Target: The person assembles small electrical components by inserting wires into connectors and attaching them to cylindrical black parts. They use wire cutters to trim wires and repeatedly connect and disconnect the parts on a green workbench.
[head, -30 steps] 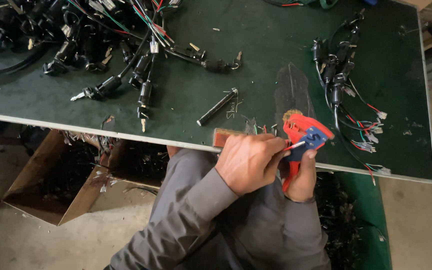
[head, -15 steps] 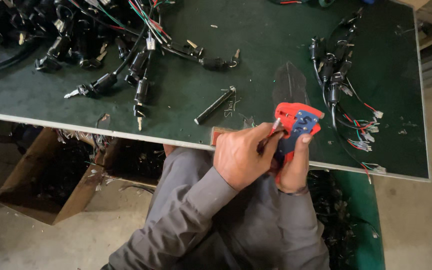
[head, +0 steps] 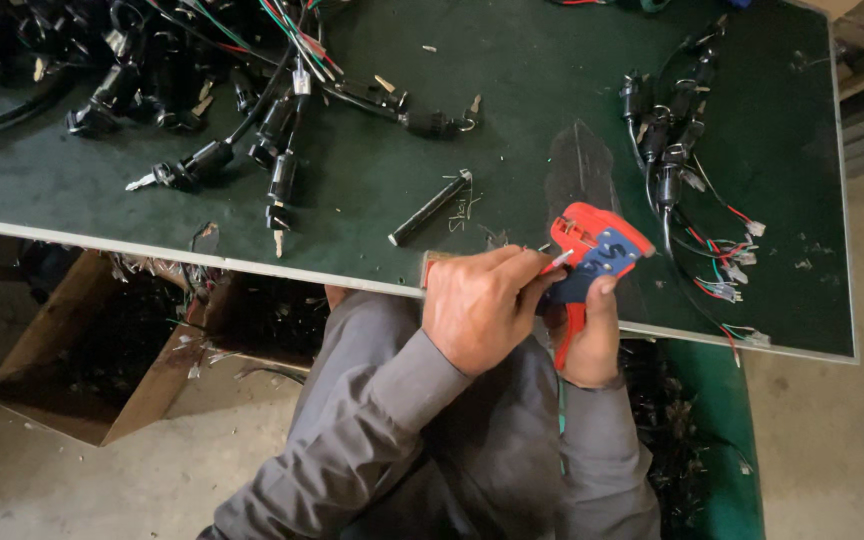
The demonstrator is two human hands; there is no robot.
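Red-and-blue plastic wire stripper point(head: 594, 252) is being gripped by the right hand point(head: 587, 340); the left hand point(head: 480, 305) is pinching a thin wire point(head: 558, 261) into it.

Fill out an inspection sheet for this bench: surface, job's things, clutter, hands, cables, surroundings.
Surface: dark green bench top with a pale edge, scuffed near the front.
Job's things: red and blue crimping tool; a thin wire end at its jaws, too small to tell more.
Clutter: loose black rod; small wire scraps around it.
Hands: left hand pinches the wire at the tool; right hand grips the tool's handles.
Cables: heap of black key switches with coloured leads at far left; smaller wired bundle at right.
Surroundings: cardboard box under the bench, concrete floor.
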